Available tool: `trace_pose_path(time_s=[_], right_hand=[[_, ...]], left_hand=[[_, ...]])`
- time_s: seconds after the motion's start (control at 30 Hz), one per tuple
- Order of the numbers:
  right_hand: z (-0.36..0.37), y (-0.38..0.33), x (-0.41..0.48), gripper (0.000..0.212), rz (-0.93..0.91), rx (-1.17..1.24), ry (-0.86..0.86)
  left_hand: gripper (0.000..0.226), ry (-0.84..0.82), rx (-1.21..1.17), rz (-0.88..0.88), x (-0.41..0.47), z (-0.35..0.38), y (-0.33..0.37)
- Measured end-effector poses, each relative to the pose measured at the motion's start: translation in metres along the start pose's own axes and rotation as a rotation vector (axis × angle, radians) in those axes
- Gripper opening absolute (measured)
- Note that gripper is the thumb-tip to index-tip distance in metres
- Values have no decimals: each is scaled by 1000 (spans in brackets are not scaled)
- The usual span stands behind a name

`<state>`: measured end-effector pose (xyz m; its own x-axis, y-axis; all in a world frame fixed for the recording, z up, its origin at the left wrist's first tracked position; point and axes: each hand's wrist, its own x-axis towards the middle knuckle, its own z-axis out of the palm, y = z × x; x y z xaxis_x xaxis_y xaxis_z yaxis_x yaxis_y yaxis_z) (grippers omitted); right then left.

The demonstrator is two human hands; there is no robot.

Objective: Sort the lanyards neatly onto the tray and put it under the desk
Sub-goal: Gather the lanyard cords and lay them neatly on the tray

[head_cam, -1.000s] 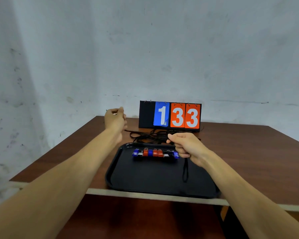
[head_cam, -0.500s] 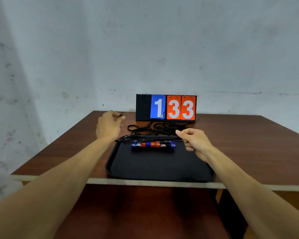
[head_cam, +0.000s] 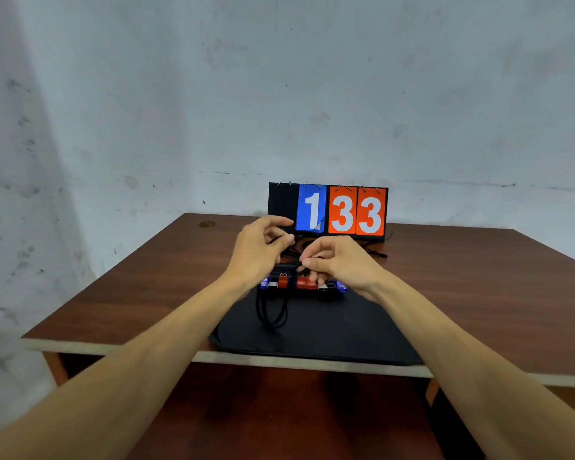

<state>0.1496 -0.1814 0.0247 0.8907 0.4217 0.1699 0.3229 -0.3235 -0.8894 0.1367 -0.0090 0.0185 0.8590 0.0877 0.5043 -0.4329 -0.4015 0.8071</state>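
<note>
I'm pinching a black lanyard cord [head_cam: 296,238] in my left grip [head_cam: 263,252]. My right grip [head_cam: 341,263] is sitting curled just beside it, and I cannot tell what it holds. The cord tangle [head_cam: 377,253] is lying just beyond both, with the clips [head_cam: 304,285] lining the tray [head_cam: 312,355] crosswise at its far end.

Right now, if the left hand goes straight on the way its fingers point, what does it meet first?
Probably the scoreboard, at its blue card: the left hand's fingers point forward and rightward at it. Depth is unclear; the right hand sits below that line.
</note>
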Motion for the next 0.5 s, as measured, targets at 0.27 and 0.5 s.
trace_pose_path(time_s=[0.27, 0.5], right_hand=[[8, -5, 5, 28, 7, 215, 98], [4, -9, -2, 17, -110, 58, 157]], left_hand=[[41, -1, 2, 3, -5, -2, -2], [47, -30, 25, -3, -11, -5, 7]])
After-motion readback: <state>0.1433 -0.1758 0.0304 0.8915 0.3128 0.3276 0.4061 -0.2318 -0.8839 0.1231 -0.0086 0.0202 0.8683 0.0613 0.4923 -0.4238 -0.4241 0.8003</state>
